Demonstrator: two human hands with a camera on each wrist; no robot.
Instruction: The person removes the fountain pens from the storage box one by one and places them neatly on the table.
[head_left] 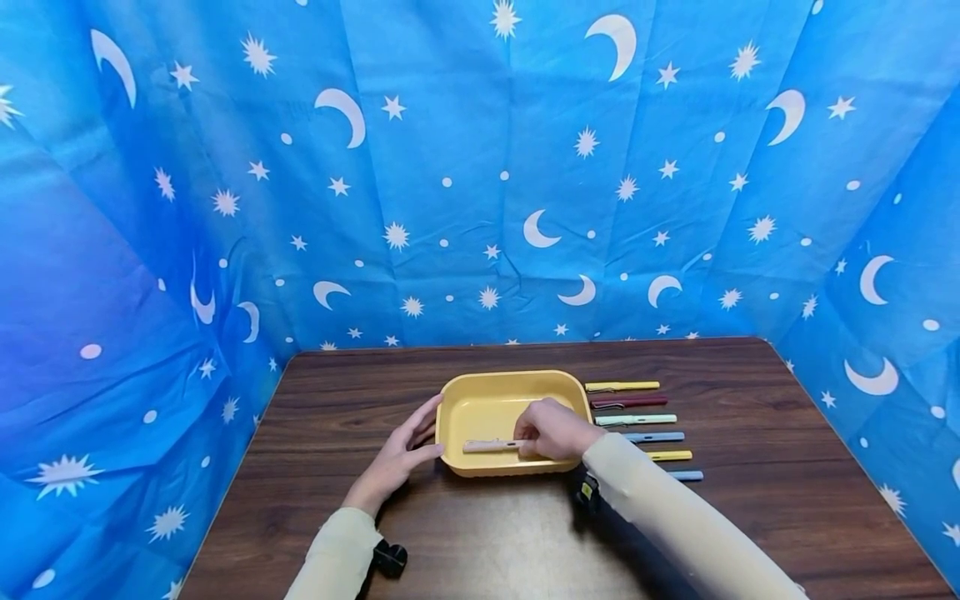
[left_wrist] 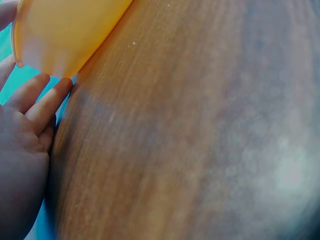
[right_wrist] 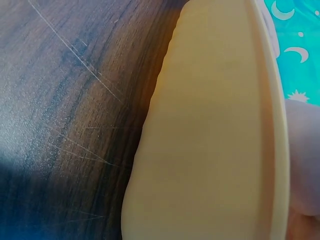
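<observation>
A pale pink pen [head_left: 487, 447] lies along the near side inside a yellow plastic tub [head_left: 551, 382]. My right hand [head_left: 553, 429] reaches into the tub and pinches the pen's right end with curled fingers. In the right wrist view the tub's outer wall [right_wrist: 210, 125] hides most of that hand. At the tub's left end, my left hand [head_left: 401, 458] touches the wall with its fingers and thumb spread and nearly straight. The left wrist view shows its fingertips [left_wrist: 65, 85] against the tub's side [left_wrist: 70, 35].
Several pens lie in a column right of the tub: yellow [head_left: 622, 386], dark red [head_left: 630, 402], mint green [head_left: 637, 419], blue [head_left: 656, 437], another yellow [head_left: 671, 456] and light blue [head_left: 686, 476]. My right forearm partly covers the nearer ones. A blue patterned cloth [head_left: 465, 208] surrounds the wooden table [head_left: 360, 392].
</observation>
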